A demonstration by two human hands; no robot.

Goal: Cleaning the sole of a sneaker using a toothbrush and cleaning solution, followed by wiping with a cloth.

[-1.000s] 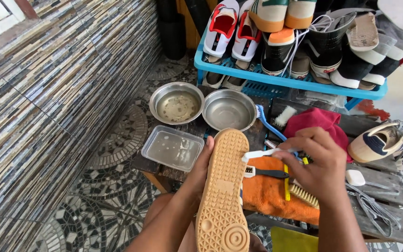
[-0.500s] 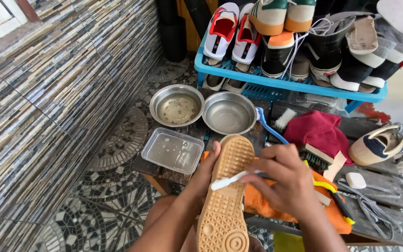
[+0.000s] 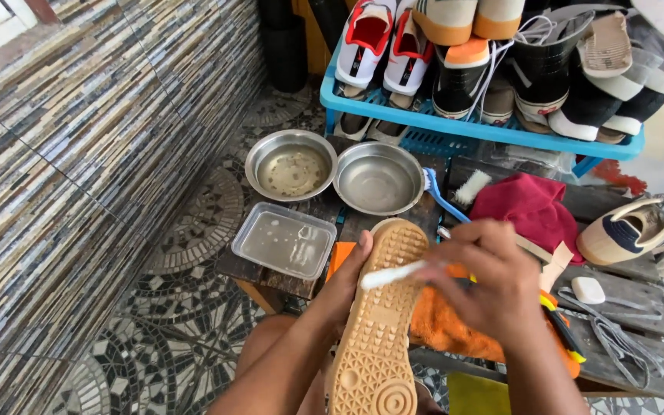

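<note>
Far right: blue shoe rack [image 3: 455,127] crowded with footwear, among them 2 red-and-white sneakers [image 3: 382,42] and dark boots [image 3: 543,65]. Striped tile wall [image 3: 78,154] along the left, mosaic floor [image 3: 186,230] below it. Low wooden surface [image 3: 632,307] spanning the middle, carrying 2 round metal bowls: left bowl [image 3: 290,164] with cloudy residue, right bowl [image 3: 379,178] touching it. Near the left bowl, a clear rectangular plastic tray [image 3: 283,241]. Just right of the bowls, a blue-handled brush [image 3: 449,197] with pale bristles, then a crumpled red cloth [image 3: 528,207]. Farther right, a cream-and-navy sneaker [image 3: 635,228] lying on its side, a small white bar [image 3: 588,290] and grey laces [image 3: 616,338] near it.

In the near centre, a shoe with tan rubber sole [image 3: 382,323] turned sole-up, toe pointing far, heel near. Left hand [image 3: 345,284] wrapped around the shoe's left edge, thumb on the sole rim, gripping firmly. Right hand [image 3: 489,284] closed around a white toothbrush [image 3: 393,274], held just right of and over the sole, brush end lying across the forefoot tread. Under the right hand, an orange cloth [image 3: 443,327] spread on the surface, with yellow-handled tools [image 3: 562,334] beside it.
</note>
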